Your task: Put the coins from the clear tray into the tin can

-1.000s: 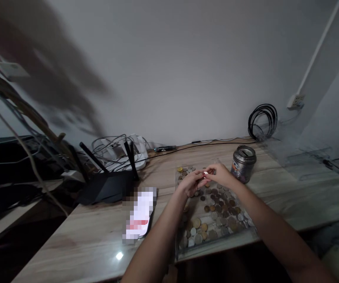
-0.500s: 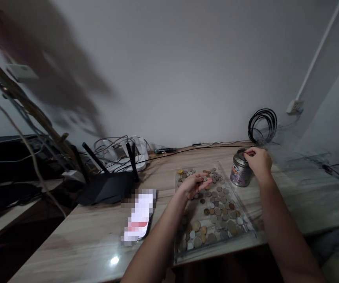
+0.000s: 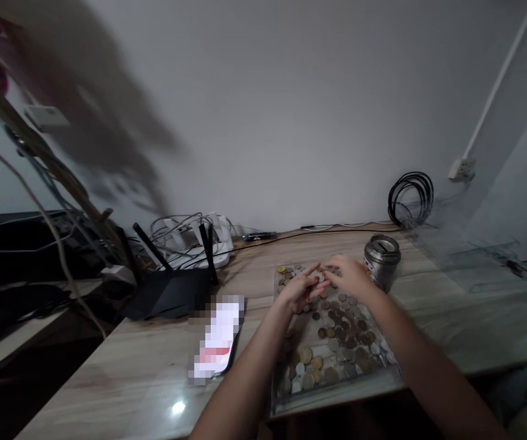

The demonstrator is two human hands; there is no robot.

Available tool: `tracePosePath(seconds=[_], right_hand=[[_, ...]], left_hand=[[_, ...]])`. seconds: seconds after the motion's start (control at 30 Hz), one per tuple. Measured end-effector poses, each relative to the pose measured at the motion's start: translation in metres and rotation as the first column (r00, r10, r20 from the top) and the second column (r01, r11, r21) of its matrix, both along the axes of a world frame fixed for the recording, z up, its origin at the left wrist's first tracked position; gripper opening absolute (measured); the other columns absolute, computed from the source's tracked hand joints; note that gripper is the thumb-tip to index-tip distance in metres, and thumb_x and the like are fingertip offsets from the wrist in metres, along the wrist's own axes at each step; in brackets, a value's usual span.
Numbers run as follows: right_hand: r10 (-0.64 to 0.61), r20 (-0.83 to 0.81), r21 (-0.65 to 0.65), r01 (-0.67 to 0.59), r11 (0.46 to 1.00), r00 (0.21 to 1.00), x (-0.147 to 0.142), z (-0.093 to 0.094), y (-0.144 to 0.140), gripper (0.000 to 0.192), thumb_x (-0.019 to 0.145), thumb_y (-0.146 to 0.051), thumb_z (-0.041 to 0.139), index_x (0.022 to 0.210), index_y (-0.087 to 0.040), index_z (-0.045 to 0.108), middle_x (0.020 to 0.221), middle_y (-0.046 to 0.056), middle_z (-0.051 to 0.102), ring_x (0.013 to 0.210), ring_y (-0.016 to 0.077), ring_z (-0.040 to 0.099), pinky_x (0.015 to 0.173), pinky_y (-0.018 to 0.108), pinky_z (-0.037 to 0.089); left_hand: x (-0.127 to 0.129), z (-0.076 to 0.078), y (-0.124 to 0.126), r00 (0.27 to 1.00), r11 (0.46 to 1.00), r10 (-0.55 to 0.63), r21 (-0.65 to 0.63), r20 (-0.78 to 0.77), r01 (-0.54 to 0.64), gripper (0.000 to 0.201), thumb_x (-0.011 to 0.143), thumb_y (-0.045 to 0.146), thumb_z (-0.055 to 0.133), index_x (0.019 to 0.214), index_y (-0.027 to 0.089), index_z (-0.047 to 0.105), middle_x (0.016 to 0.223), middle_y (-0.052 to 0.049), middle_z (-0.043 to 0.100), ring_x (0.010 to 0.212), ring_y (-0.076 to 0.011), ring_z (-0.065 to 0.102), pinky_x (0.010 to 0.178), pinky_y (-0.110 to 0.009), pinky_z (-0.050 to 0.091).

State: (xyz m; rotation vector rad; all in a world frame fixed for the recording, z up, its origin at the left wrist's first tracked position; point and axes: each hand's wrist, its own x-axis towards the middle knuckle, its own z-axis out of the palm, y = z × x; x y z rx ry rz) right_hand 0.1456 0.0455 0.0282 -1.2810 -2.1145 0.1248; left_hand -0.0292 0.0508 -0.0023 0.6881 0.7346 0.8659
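Note:
A clear flat tray (image 3: 278,397) lies on the wooden desk and holds several loose coins (image 3: 332,348), silver, brown and gold. My left hand (image 3: 298,290) hovers palm up over the tray's far end with coins resting in it. My right hand (image 3: 350,276) is beside it, fingertips reaching to the left palm; whether it pinches a coin is too small to tell. A silver tin money box (image 3: 381,259) with a slot in its lid stands just right of the tray.
A phone (image 3: 217,342) lies left of the tray. A black router (image 3: 167,287) with antennas and a white device with tangled cables (image 3: 190,238) sit behind it. A coiled black cable (image 3: 410,195) leans at the back right wall. The desk edge runs near my forearms.
My right hand went from the left hand to the money box's lid, then came back to the left hand over the tray. The left hand stayed in place.

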Motion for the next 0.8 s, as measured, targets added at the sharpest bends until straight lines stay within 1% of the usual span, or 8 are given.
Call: tracePosePath(seconds=[0.07,0.17,0.23,0.3,0.4,0.5,0.63,0.8], right_hand=[[0.062,0.008,-0.101,-0.061,0.993,0.998,-0.018,-0.012,0.001,0.017,0.078,-0.029,0.054,0.084,-0.021,0.068,0.083,0.004,0.065,0.079,0.0154,0.055,0.068,0.025,0.038],[0.022,-0.065,-0.179,-0.034,0.983,0.998,-0.023,-0.015,0.000,0.015,0.077,-0.025,0.053,0.079,-0.021,0.067,0.078,0.002,0.066,0.071,0.0139,0.056,0.063,0.024,0.038],[-0.043,-0.102,-0.132,0.029,0.991,0.994,-0.011,-0.004,-0.001,0.014,0.077,-0.024,0.053,0.076,-0.021,0.066,0.075,0.001,0.066,0.069,0.0139,0.056,0.063,0.024,0.038],[-0.197,-0.136,0.039,0.204,0.978,0.971,0.011,0.013,-0.003,0.015,0.077,-0.025,0.051,0.076,-0.021,0.066,0.077,0.003,0.066,0.076,0.0162,0.056,0.067,0.026,0.038],[-0.511,-0.223,0.208,0.553,0.807,0.830,0.055,0.033,-0.002,0.019,0.077,-0.030,0.050,0.076,-0.020,0.066,0.078,0.007,0.065,0.080,0.0200,0.054,0.066,0.029,0.036],[-0.664,-0.218,0.159,0.697,0.699,0.715,0.090,0.037,0.003,0.018,0.072,-0.032,0.052,0.073,-0.021,0.067,0.071,0.006,0.063,0.072,0.0200,0.053,0.058,0.028,0.032],[-0.689,-0.172,0.085,0.707,0.702,0.704,0.106,0.030,0.009,0.017,0.068,-0.031,0.054,0.069,-0.022,0.068,0.068,0.005,0.064,0.067,0.0190,0.052,0.055,0.028,0.029],[-0.667,-0.117,0.095,0.676,0.730,0.736,0.104,0.028,0.012,0.018,0.070,-0.031,0.053,0.071,-0.021,0.069,0.069,0.005,0.065,0.070,0.0201,0.052,0.061,0.030,0.032]], left_hand=[[0.000,0.000,0.000,1.000,1.000,0.005,0.007,0.013,-0.006,0.068,0.076,0.000,0.055,0.138,0.015,0.031,0.102,-0.011,0.066,0.077,-0.0138,0.068,0.064,-0.018,0.055],[0.000,0.001,0.000,0.998,0.999,-0.049,0.004,0.029,0.049,0.058,0.078,0.000,0.052,0.133,0.012,0.039,0.104,-0.013,0.066,0.076,-0.0139,0.068,0.064,-0.018,0.055],[0.000,0.001,0.000,0.996,0.996,-0.090,-0.014,0.025,0.091,0.046,0.081,0.005,0.050,0.127,0.009,0.045,0.101,-0.015,0.067,0.080,-0.0166,0.068,0.063,-0.018,0.055],[-0.001,0.002,0.000,0.995,0.994,-0.096,-0.046,0.016,0.096,0.038,0.084,0.011,0.048,0.122,0.006,0.048,0.095,-0.018,0.068,0.085,-0.0194,0.067,0.063,-0.018,0.055],[-0.002,0.002,0.001,0.996,0.992,-0.088,-0.085,0.032,0.091,0.035,0.084,0.012,0.045,0.118,0.003,0.049,0.095,-0.020,0.067,0.087,-0.0216,0.067,0.065,-0.021,0.055],[-0.002,0.002,0.002,0.993,0.990,-0.104,-0.091,0.051,0.108,0.043,0.078,0.002,0.040,0.121,0.003,0.045,0.099,-0.019,0.066,0.091,-0.0214,0.065,0.071,-0.024,0.055],[-0.001,0.001,0.002,0.994,0.991,-0.106,-0.078,0.036,0.108,0.053,0.074,-0.006,0.039,0.126,0.005,0.040,0.100,-0.018,0.066,0.094,-0.0197,0.064,0.073,-0.022,0.054],[0.000,0.001,0.000,0.996,0.995,-0.083,-0.055,-0.017,0.082,0.047,0.080,-0.002,0.042,0.126,0.005,0.041,0.099,-0.018,0.066,0.093,-0.0190,0.065,0.070,-0.020,0.054]])
